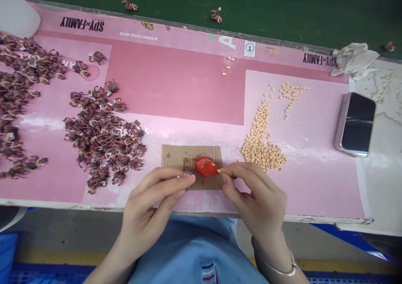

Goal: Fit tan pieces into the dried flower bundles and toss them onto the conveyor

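Observation:
My left hand [158, 200] pinches a small dark piece with a beaded-looking edge [190, 173]; most of it is hidden by the fingers. Between the thumb and forefinger of my right hand [254, 192] is a tiny cream-coloured piece [219, 171], at the right rim of a glossy red oval dish [205, 166]. The dish rests on a brown cardboard piece [176, 152] between both hands. To the right lies a heap of similar cream pieces [262, 150]. On the left is a pile of small dark brown-purple figures [103, 137] with yellowish bands.
More dark figures [19, 78] lie at the far left beside a white container [17, 9]. A phone [357, 125] and crumpled plastic [356, 60] are at the right. A few figures lie on the green surface [176, 3] beyond the pink-covered table [176, 83].

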`<control>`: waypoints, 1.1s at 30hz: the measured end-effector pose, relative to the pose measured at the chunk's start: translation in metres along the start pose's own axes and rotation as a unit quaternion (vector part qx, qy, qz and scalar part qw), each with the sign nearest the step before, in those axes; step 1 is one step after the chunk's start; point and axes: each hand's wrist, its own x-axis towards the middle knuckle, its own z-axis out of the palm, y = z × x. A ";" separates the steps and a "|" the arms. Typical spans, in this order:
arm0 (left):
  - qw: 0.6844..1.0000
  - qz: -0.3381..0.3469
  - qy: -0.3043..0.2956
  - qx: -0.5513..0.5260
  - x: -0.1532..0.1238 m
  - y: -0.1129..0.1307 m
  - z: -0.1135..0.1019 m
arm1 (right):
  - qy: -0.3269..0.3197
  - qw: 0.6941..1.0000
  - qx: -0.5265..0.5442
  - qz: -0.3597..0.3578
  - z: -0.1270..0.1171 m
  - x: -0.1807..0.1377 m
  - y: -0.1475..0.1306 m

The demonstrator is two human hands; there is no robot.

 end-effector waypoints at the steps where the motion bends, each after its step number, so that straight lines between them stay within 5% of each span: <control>1: 1.000 -0.003 0.007 -0.013 -0.001 -0.001 0.000 | -0.002 1.000 -0.002 0.002 0.000 0.000 0.000; 11: 0.992 -0.055 0.046 -0.099 -0.004 -0.005 0.004 | -0.030 0.991 0.081 0.103 -0.001 0.000 -0.003; 23: 0.988 0.131 0.082 0.025 -0.001 -0.002 0.017 | -0.045 0.964 0.226 0.135 -0.010 0.002 -0.025; 33: 0.981 0.163 0.097 0.047 -0.004 -0.001 0.022 | -0.057 0.952 0.271 0.128 -0.006 0.009 -0.036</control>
